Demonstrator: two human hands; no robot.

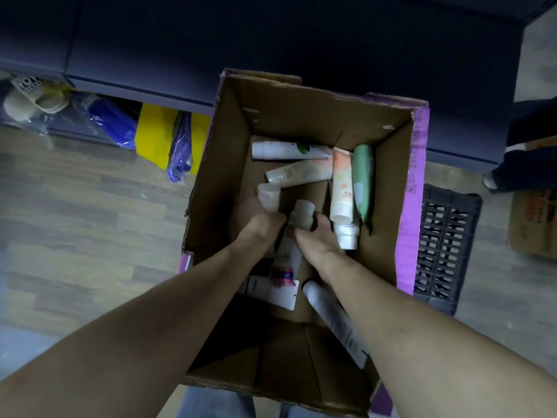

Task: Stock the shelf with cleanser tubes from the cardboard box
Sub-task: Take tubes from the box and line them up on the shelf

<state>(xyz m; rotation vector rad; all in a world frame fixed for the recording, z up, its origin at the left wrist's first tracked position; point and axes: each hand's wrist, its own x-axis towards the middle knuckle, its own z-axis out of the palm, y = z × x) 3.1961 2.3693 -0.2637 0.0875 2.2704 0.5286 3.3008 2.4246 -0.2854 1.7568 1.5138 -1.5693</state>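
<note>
Far left: slippers (31,98) and blue and yellow bags (150,137) on the floor against a dark sofa base. Centre: open cardboard box (220,182), both hands reaching down inside. Left hand (256,220) curled round a clear-capped tube (269,196), cap pointing up. Right hand (313,236) curled round a second tube (303,215), likewise cap up. More cleanser tubes loose on the box floor: white one (289,149) along the far wall, peach one (342,184) and green one (363,182) toward the right wall, long white one (331,315) under the right forearm. Right of the box: black crate (446,242).

Likely trouble: two tubes lifted together, close enough to knock; a slick tube slipping from a shallow grip and dropping back; forearms catching the box walls on the way out.

Fingertips hidden behind tubes and knuckles, so grip depth unclear. Labels too blurred to read. No shelf in view.
</note>
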